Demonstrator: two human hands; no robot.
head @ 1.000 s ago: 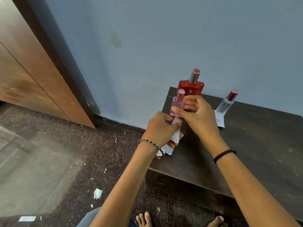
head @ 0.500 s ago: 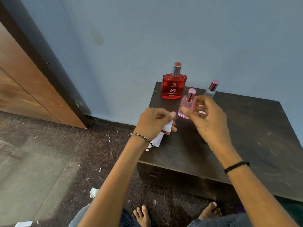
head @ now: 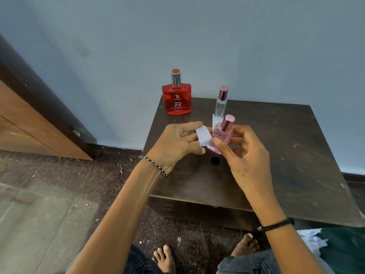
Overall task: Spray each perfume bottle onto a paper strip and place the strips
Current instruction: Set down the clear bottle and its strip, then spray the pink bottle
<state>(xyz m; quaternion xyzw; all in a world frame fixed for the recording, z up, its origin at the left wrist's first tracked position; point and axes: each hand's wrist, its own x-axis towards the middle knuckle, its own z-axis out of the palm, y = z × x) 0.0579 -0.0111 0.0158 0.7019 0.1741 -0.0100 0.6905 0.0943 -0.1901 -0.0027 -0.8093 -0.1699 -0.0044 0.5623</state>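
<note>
My right hand (head: pixel 245 155) grips a small pink perfume bottle (head: pixel 222 135) with a rose-gold cap, held tilted above the dark wooden table (head: pixel 286 155). Between the fingers of my left hand (head: pixel 175 145) is a white paper strip (head: pixel 203 137), its edge right beside the pink bottle. At the table's back left corner stands a red square bottle (head: pixel 177 99) with a silver cap. A slim clear bottle (head: pixel 220 104) with a pink cap stands further right, and another white strip (head: pixel 215 121) lies at its base.
A blue-grey wall rises just behind the table. A wooden door (head: pixel 29 125) is on the left. Paper scraps dot the speckled floor, and a pile of white paper (head: pixel 313 239) lies at lower right. My bare feet (head: pixel 164 258) are under the table's front edge.
Both hands have shifted right across the table, away from the red bottle. The strip, hanging below my left fist before, is now lifted up against the pink bottle. The view shifted right.
</note>
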